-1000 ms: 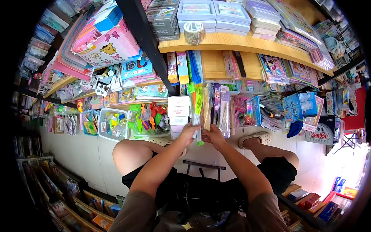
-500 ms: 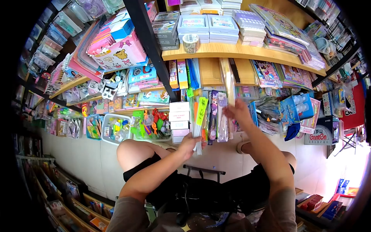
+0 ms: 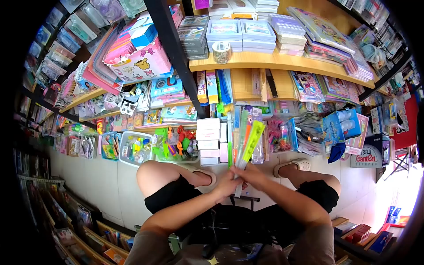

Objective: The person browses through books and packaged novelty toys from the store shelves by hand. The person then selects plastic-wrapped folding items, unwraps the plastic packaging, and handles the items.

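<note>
In front of my lap, my left hand (image 3: 227,184) is closed around the lower end of a bundle of long flat rulers (image 3: 251,143). My right hand (image 3: 252,176) meets it there, its fingers also closed on the bundle's lower part. Yellow-green, orange and clear strips fan upward from the grip, tilted slightly right. Some fingers hide each other. Just behind the bundle stand long purple packets (image 3: 258,152), and a stack of small white boxes (image 3: 208,134) is to its left.
A wooden shelf (image 3: 282,62) carries boxes, tape and booklets above. Clear bins of small toys (image 3: 179,150) stand on the floor at left. Pens fill a bin (image 3: 280,134), with a blue display box (image 3: 340,126) farther right. A black post (image 3: 174,48) rises left of centre.
My right hand has come down from the upright packets and joined my left on the rulers. The bundle has shifted lower and right and now fans out. The long clear-wrapped item at my right hand is gone.
</note>
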A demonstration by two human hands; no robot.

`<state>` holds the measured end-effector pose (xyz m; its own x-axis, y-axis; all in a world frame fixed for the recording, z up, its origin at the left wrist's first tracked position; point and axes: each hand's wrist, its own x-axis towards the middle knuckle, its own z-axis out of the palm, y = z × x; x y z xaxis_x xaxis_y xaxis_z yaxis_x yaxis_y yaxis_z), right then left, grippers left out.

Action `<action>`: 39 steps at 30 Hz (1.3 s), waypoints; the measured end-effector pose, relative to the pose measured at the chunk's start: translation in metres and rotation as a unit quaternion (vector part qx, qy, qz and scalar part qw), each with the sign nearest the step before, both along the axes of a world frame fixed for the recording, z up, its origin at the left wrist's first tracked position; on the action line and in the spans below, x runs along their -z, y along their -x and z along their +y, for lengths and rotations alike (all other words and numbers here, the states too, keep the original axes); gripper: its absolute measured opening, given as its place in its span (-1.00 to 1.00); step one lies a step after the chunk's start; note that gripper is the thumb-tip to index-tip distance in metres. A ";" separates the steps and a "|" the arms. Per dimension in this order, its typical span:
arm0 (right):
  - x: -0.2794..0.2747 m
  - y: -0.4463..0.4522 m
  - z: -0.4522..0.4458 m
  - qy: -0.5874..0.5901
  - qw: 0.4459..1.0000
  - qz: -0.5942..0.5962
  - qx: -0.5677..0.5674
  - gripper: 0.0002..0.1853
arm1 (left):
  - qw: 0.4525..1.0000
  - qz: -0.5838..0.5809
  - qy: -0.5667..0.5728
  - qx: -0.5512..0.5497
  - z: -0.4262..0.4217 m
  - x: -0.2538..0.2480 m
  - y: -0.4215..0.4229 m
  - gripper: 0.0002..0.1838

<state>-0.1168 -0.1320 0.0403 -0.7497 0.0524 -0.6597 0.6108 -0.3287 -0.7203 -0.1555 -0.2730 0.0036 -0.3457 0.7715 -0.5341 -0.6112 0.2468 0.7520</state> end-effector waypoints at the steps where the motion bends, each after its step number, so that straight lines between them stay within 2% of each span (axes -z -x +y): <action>1: -0.012 -0.003 -0.009 -0.020 0.999 -0.024 0.021 -0.66 | 0.998 0.061 -0.008 0.009 0.003 -0.004 -0.001 -0.62; 2: -0.018 -0.004 -0.013 -0.041 0.997 -0.050 0.041 -0.73 | 0.992 0.121 -0.015 0.017 0.006 -0.009 -0.003 -0.58; 3: -0.011 -0.004 -0.012 -0.078 0.994 0.017 0.075 -0.75 | 0.983 0.179 -0.024 0.025 0.008 -0.013 -0.003 -0.55; 4: 0.001 0.000 -0.009 -0.116 0.984 0.085 0.107 -0.75 | 0.950 0.306 -0.062 0.021 0.010 -0.012 -0.001 -0.45; 5: 0.010 0.004 -0.006 -0.153 0.967 0.153 0.138 -0.76 | 0.957 0.286 -0.037 0.032 0.011 -0.014 0.001 -0.44; 6: 0.011 0.013 0.007 -0.160 0.969 0.159 0.102 -0.81 | 0.963 0.264 -0.012 0.042 0.015 -0.028 0.007 -0.42; 7: 0.000 0.025 0.012 -0.155 0.969 0.154 0.115 -0.82 | 0.969 0.243 0.013 0.053 0.019 -0.035 0.011 -0.41; 8: -0.016 0.038 0.018 -0.150 0.969 0.149 0.129 -0.83 | 0.946 0.316 -0.060 -0.040 0.022 -0.024 0.007 -0.44; 9: -0.028 0.052 0.024 -0.146 0.969 0.143 0.142 -0.85 | 0.961 0.257 -0.085 -0.058 0.024 -0.025 0.010 -0.47; 11: -0.034 0.085 0.042 -0.200 0.970 0.106 0.092 -0.85 | 0.977 0.135 -0.134 -0.094 0.026 -0.026 0.021 -0.52; 12: -0.038 0.104 0.049 -0.220 0.964 0.127 0.077 -0.85 | 0.985 0.105 -0.111 -0.080 0.023 -0.020 0.027 -0.62; 15: -0.039 0.172 0.071 -0.331 0.931 0.139 0.059 -0.78 | 0.993 0.049 -0.073 -0.077 0.016 -0.012 0.036 -0.70; 17: -0.024 0.222 0.089 -0.393 0.906 0.154 0.036 -0.64 | 0.994 0.062 -0.069 -0.050 0.013 -0.012 0.040 -0.75; 20: -0.037 0.256 0.090 -0.570 0.810 0.090 -0.102 -0.39 | 0.995 0.059 -0.077 -0.032 0.012 -0.008 0.044 -0.78; 23: -0.026 0.258 0.078 -0.606 0.775 0.166 -0.072 -0.30 | 0.995 0.056 -0.077 -0.020 0.014 -0.012 0.050 -0.80; 24: -0.021 0.258 0.077 -0.609 0.767 0.197 -0.054 -0.33 | 0.996 0.056 -0.073 -0.015 0.015 -0.014 0.050 -0.81; 27: -0.014 0.254 0.082 -0.591 0.794 0.136 -0.041 -0.35 | 0.994 0.061 -0.089 -0.002 0.015 -0.004 0.047 -0.82; 30: 0.026 0.249 0.098 -0.640 0.705 0.291 0.092 -0.53 | 0.981 0.188 -0.025 0.032 0.014 0.012 0.042 -0.80; 33: 0.005 0.206 0.086 -0.518 0.812 0.248 0.105 -0.70 | 0.949 0.299 0.012 0.100 0.010 0.016 0.031 -0.77; 35: 0.029 0.169 0.083 -0.545 0.808 0.211 0.073 -0.76 | 0.923 0.356 0.017 0.146 0.009 0.013 0.024 -0.75; 37: 0.082 0.131 0.080 -0.581 0.808 0.098 -0.017 -0.72 | 0.897 0.397 0.026 0.195 0.008 0.013 0.016 -0.73; 39: 0.109 0.100 0.057 -0.556 0.827 0.056 -0.071 -0.66 | 0.871 0.424 0.038 0.245 0.006 0.016 0.010 -0.72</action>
<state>-0.2166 -0.0754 -0.0690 -0.8530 0.4863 -0.1893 0.4960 0.6426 -0.5841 -0.1652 -0.2672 -0.0120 -0.2795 0.9109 -0.3036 0.3485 0.3909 0.8519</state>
